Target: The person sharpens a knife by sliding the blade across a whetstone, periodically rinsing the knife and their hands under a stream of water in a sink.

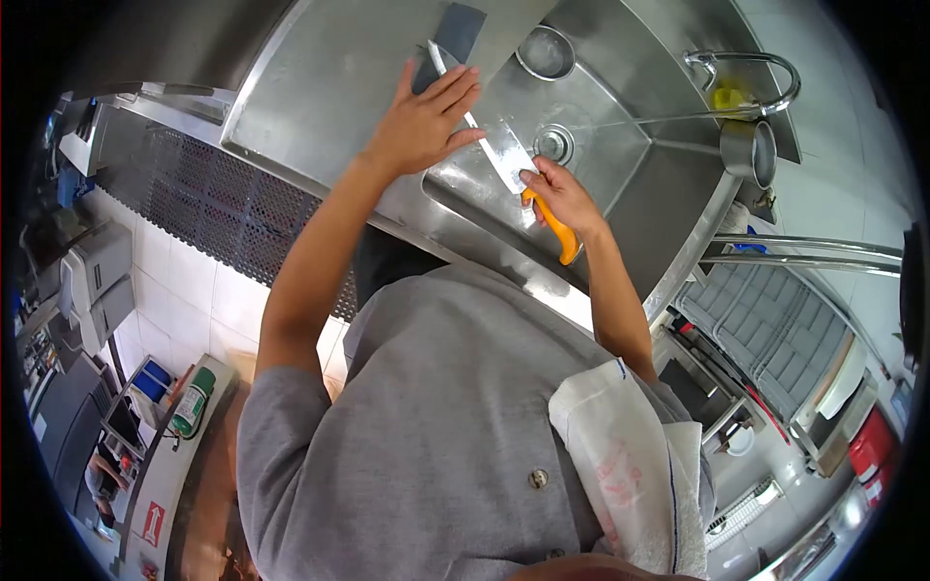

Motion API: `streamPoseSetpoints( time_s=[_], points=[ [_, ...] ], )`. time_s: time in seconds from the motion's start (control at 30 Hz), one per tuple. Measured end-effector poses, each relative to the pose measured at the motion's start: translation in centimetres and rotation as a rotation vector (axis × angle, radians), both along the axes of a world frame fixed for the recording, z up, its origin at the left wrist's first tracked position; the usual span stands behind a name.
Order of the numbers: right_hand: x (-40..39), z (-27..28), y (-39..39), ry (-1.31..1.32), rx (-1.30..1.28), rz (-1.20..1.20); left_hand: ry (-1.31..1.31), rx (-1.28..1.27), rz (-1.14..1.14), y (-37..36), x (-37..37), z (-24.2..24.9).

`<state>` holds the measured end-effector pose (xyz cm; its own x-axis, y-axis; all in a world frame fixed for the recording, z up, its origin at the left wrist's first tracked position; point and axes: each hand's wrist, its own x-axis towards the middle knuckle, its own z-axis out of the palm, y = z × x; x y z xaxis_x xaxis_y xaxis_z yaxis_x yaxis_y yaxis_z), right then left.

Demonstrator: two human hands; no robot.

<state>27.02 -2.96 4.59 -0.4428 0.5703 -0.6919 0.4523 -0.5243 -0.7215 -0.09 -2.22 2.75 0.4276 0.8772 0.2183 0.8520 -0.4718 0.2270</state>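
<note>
My right hand (567,198) is closed around a large knife (506,158) where its orange handle (557,228) meets the wide blade. The blade slants up and left across the sink's edge. My left hand (424,128) has its fingers stretched out over the blade near its narrow far end. Whether the fingers press on the blade cannot be made out. The knife's tip lies over a dark grey flat piece (460,32) on the steel counter (320,87). Part of that piece is hidden by the blade and my left fingers.
A steel sink (620,107) with a drain (553,144) holds a round metal pan (545,53). A curved faucet (790,82) sends a thin stream of water across it. Another metal pot (748,153) hangs at the right rim. A black perforated mat (223,203) lies on the floor at left.
</note>
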Motion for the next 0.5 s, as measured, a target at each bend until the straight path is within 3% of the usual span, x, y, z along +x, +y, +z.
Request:
streamPoseSetpoints(
  time_s=[0.13, 0.2, 0.33, 0.4, 0.47, 0.5],
  points=[
    [0.8, 2.5, -1.6, -0.179, 0.125, 0.105, 0.080, -0.078, -0.058, -1.5, 0.6, 1.2],
    [2.8, 3.7, -4.5, -0.237, 0.136, 0.135, -0.021, -0.148, -0.112, -5.0, 1.6, 2.5],
    [4.0, 3.9, -6.3, -0.168, 0.069, 0.139, -0.106, -0.298, -0.177, -6.1, 0.9, 3.2],
    [-0.1, 3.3, -2.3, -0.236, 0.121, 0.096, -0.063, -0.253, -0.125, -1.8, -1.3, 1.9],
    [-3.6, -0.5, 1.5, -0.211, 0.424, 0.018, 0.082, -0.146, -0.089, 4.8, -3.8, 1.0],
    [-6.2, -0.6, 3.7, -0.210, 0.400, -0.052, 0.095, -0.132, -0.074, 8.4, -4.8, 0.7]
  ],
)
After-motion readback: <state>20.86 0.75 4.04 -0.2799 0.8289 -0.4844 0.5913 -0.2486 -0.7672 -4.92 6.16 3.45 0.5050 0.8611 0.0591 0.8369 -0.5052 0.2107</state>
